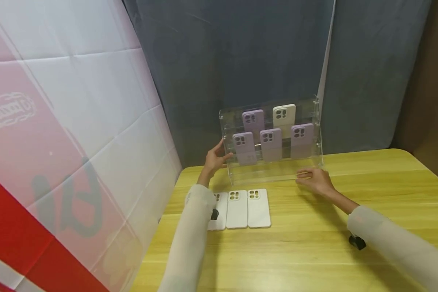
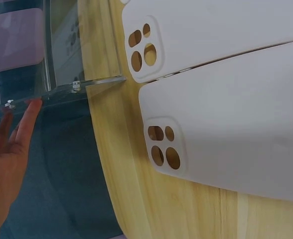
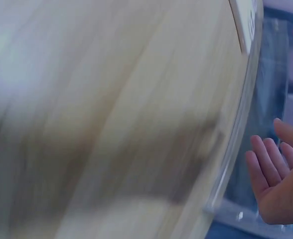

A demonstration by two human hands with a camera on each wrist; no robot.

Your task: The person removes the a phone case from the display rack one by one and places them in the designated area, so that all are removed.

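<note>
A clear acrylic display rack [image 1: 263, 175] stands toward the back of the table, tilted back in tiers. It carries several phone cases, including a lilac phone case [image 1: 302, 140] and a cream phone case [image 1: 284, 115]. At the rack's left side, my left hand [image 1: 214, 160] touches the edge with extended fingers; the left wrist view shows the fingertips [image 2: 35, 103] at the clear side panel. My right hand [image 1: 315, 180] is by the rack's lower right corner, fingers loosely bent and holding nothing. In the right wrist view the right hand [image 3: 281, 181] overlaps the rack.
White phone cases lie side by side on the wooden table [image 1: 306, 247] before the rack, one white phone case [image 1: 259, 209] rightmost; my left sleeve partly covers the leftmost. Behind hangs a grey curtain [image 1: 233, 52]; a printed fabric wall [image 1: 106, 101] borders the left.
</note>
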